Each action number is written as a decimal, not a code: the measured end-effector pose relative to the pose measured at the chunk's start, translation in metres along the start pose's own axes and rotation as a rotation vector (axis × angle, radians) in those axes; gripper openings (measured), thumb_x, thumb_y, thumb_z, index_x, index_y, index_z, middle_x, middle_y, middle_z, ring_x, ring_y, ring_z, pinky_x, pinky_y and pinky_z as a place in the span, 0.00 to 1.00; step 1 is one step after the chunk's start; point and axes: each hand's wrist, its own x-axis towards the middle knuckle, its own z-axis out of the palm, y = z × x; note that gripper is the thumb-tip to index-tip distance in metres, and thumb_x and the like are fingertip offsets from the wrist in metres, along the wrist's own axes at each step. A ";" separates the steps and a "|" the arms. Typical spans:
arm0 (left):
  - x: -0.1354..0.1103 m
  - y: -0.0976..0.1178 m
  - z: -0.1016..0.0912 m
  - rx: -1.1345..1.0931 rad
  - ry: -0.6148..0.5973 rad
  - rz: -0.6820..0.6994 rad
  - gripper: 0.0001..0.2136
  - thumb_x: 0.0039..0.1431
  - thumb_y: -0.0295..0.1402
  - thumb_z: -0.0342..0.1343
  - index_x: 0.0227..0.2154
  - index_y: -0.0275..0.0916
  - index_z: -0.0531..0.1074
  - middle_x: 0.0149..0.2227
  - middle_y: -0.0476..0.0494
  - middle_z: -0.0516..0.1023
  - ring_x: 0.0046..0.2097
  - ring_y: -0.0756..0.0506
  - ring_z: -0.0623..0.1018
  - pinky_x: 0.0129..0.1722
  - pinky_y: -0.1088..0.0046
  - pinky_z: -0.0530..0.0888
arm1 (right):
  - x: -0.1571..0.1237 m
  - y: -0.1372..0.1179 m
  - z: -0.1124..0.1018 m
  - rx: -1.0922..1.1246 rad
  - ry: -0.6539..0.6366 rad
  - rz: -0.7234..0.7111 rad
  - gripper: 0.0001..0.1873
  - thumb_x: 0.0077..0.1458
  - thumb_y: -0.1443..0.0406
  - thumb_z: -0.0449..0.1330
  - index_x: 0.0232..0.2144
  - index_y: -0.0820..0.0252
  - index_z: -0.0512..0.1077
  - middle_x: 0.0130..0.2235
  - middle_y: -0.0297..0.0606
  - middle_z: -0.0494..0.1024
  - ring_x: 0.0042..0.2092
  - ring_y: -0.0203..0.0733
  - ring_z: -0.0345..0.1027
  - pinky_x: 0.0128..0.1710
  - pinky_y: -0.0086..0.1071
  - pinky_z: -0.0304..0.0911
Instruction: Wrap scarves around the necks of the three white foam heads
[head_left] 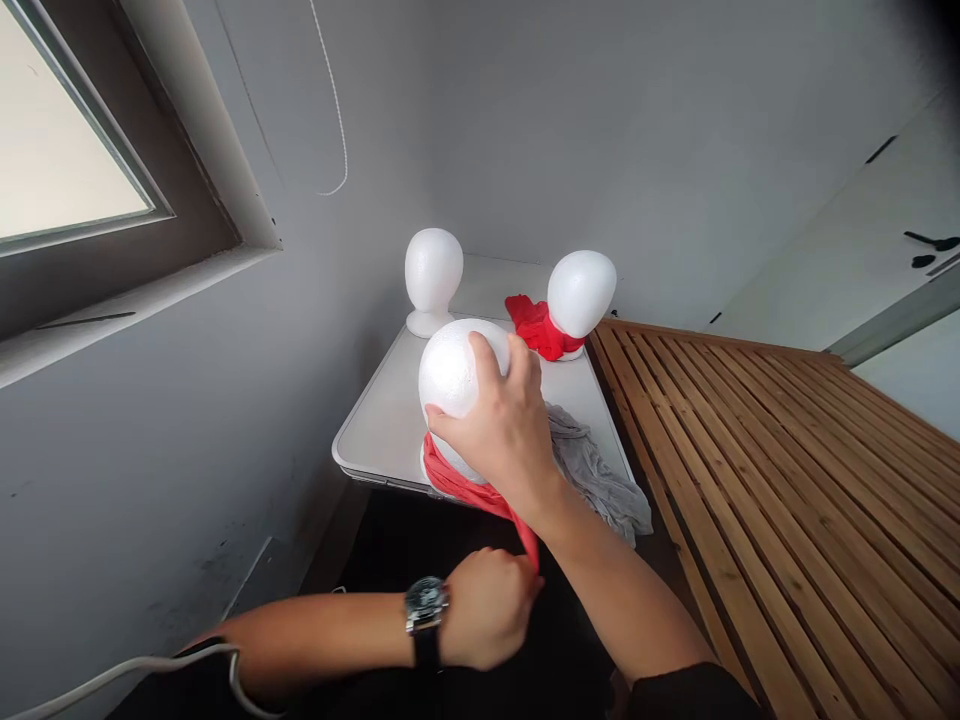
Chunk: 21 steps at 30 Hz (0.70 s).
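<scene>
A white foam mannequin head stands at the near edge of the table, a red scarf wrapped around its neck. My right hand grips the top and side of this head, fingers spread over it. Below the table edge, my left hand, with a watch on the wrist, is closed on an end of the red scarf, which is stretched taut from the neck. Beside the head, to the right, lies a crumpled grey cloth that hangs over the table edge.
On the white table, a bare foam head stands at the back left. Another foam head with a bright red cloth around its neck tilts at the back right. Wooden slats lie to the right; a wall and window are on the left.
</scene>
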 end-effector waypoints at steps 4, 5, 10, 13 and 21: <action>-0.066 -0.031 -0.034 0.009 0.016 -0.108 0.20 0.76 0.43 0.41 0.29 0.41 0.66 0.26 0.44 0.73 0.25 0.48 0.68 0.27 0.70 0.59 | 0.003 0.006 -0.003 0.018 0.010 -0.009 0.47 0.51 0.55 0.71 0.69 0.55 0.61 0.68 0.56 0.57 0.66 0.70 0.57 0.57 0.63 0.73; -0.078 -0.036 -0.046 -0.003 0.044 -0.132 0.20 0.77 0.44 0.41 0.29 0.41 0.66 0.25 0.46 0.71 0.25 0.49 0.67 0.27 0.71 0.58 | 0.003 0.007 -0.004 0.020 0.004 -0.008 0.47 0.51 0.55 0.71 0.69 0.55 0.61 0.68 0.56 0.57 0.66 0.69 0.57 0.56 0.62 0.74; -0.102 -0.055 -0.112 0.058 0.204 -0.181 0.19 0.76 0.45 0.44 0.31 0.41 0.69 0.26 0.51 0.67 0.26 0.49 0.63 0.28 0.73 0.58 | 0.000 0.016 -0.011 0.044 -0.007 0.004 0.48 0.50 0.55 0.72 0.70 0.55 0.60 0.69 0.54 0.57 0.67 0.68 0.58 0.58 0.61 0.73; -0.101 -0.062 -0.141 0.076 0.275 -0.110 0.16 0.74 0.42 0.45 0.36 0.44 0.75 0.29 0.50 0.72 0.30 0.47 0.68 0.31 0.73 0.62 | -0.003 0.018 -0.012 0.046 0.011 0.011 0.48 0.51 0.55 0.71 0.70 0.53 0.59 0.70 0.54 0.57 0.68 0.68 0.57 0.59 0.63 0.72; -0.115 -0.034 -0.119 0.300 0.233 -0.195 0.22 0.78 0.43 0.40 0.27 0.41 0.65 0.23 0.50 0.65 0.23 0.49 0.63 0.28 0.69 0.54 | -0.001 0.006 -0.004 -0.027 0.002 0.041 0.48 0.52 0.55 0.70 0.71 0.55 0.59 0.69 0.56 0.56 0.67 0.71 0.55 0.56 0.65 0.72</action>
